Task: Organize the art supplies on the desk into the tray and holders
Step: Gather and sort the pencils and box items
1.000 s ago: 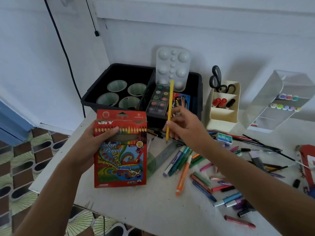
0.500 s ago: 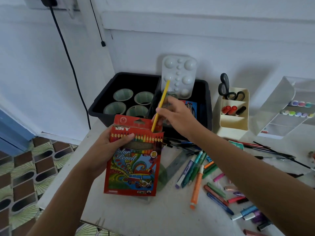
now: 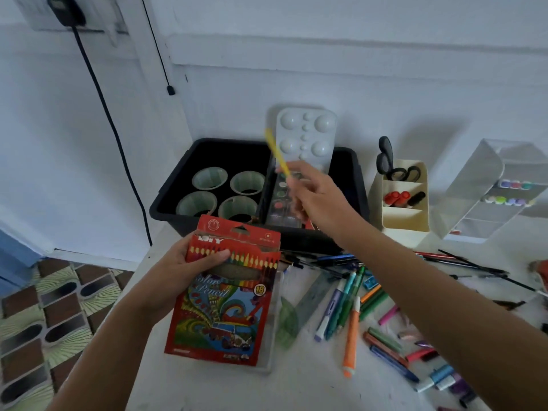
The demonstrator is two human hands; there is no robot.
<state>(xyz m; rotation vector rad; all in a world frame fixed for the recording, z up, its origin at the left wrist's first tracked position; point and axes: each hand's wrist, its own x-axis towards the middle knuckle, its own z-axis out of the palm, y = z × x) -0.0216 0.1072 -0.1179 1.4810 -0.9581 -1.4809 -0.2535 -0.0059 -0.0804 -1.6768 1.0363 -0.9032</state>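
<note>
head view: a person's two bare hands over a white desk [image 3: 222,390] strewn with art supplies.
left hand [image 3: 189,268]: grips the red colour pencil box [image 3: 225,307] near its top, thumb across the printed front, fingers behind.
colour pencil box: upright and slightly tilted over the front left part of the desk, top flap open; whether its bottom edge touches the desk, i cannot tell.
right hand [image 3: 320,200]: pinches a yellow pencil [image 3: 277,152] between curled fingers; hand and pencil are blurred.
yellow pencil: tilted, upper end leaning left, held above the right part of the black tray [image 3: 175,203], apart from the box.
black tray: at the back of the desk against the wall; four pale green cups [image 3: 209,178] stand in its left part, a watercolour set [image 3: 281,200] lies in its right part, and a white mixing palette [image 3: 307,134] leans upright at the back.
cream holder [image 3: 406,215]: just right of the tray, with black scissors [image 3: 385,158] in the rear compartment and red and black markers in the middle one.
clear organizer [image 3: 480,185]: right of the cream holder, with coloured caps showing on its shelves.
loose supplies: an orange marker [image 3: 351,336], other pens and markers, brushes and a green ruler [image 3: 311,295] lie scattered on the desk under and beside the right forearm.
</note>
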